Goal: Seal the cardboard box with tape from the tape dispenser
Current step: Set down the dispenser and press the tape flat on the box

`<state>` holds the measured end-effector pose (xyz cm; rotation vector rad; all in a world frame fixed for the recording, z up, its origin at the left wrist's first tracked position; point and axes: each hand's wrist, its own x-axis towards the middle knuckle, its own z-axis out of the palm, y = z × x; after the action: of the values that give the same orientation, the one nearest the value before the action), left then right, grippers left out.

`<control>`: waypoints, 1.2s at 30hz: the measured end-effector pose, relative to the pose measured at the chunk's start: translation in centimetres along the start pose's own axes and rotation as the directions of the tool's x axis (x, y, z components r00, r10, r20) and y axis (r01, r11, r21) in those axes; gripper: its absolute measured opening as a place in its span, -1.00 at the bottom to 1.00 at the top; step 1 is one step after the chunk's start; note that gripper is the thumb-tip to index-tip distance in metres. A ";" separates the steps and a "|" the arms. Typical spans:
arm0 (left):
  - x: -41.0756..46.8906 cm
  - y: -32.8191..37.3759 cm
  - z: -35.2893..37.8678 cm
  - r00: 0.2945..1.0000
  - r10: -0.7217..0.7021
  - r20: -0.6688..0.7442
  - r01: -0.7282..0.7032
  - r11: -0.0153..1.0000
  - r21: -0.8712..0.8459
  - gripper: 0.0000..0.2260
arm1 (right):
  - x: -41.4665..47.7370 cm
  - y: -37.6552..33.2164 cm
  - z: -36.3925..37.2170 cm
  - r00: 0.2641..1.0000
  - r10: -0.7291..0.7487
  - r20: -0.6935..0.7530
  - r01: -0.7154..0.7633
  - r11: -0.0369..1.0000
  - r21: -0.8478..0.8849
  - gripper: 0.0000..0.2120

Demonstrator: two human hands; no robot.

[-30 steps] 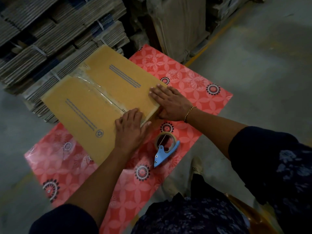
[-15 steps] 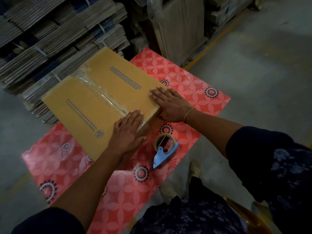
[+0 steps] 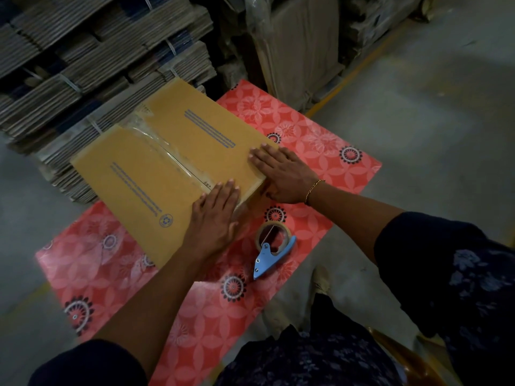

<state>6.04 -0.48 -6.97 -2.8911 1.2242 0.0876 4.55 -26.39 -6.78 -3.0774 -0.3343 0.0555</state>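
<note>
The box [image 3: 167, 174] lies on a red mat [image 3: 320, 151], with clear tape [image 3: 172, 160] along its centre seam. The left hand [image 3: 214, 218] and right hand [image 3: 281, 174] press flat on its near end, fingers spread and extended, gripping nothing. The dispenser [image 3: 271, 249] rests on the mat just behind the left fingers, untouched.

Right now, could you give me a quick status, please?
Both hands, left hand and right hand, flat on cardboard box. Seam taped. Tape dispenser idle on mat. Nothing obstructing.
</note>
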 end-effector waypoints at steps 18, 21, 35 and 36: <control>1.5 2.1 1.1 0.967 -0.070 -0.244 0.103 0.987 0.126 -0.53 | 0.0 0.0 0.0 1.000 -0.004 0.012 0.004 1.000 -0.007 -0.05; 1.6 2.0 0.7 0.971 -0.059 -0.230 0.092 0.987 0.132 -0.55 | 0.0 0.0 -0.1 0.999 -0.006 0.034 0.006 1.000 -0.002 -0.05; 1.0 1.2 -0.1 0.989 -0.104 -0.101 0.100 0.994 -0.047 -0.52 | 0.1 0.0 -0.3 0.998 -0.005 0.058 0.005 1.000 -0.003 -0.02; 0.8 1.2 0.0 0.993 -0.085 -0.080 0.083 0.996 -0.025 -0.48 | 0.1 0.0 -0.3 0.998 -0.005 0.058 0.005 1.000 -0.003 -0.02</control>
<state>5.75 -1.84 -7.03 -2.9878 1.1165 -0.0174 4.65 -26.38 -6.43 -3.0824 -0.3445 0.1448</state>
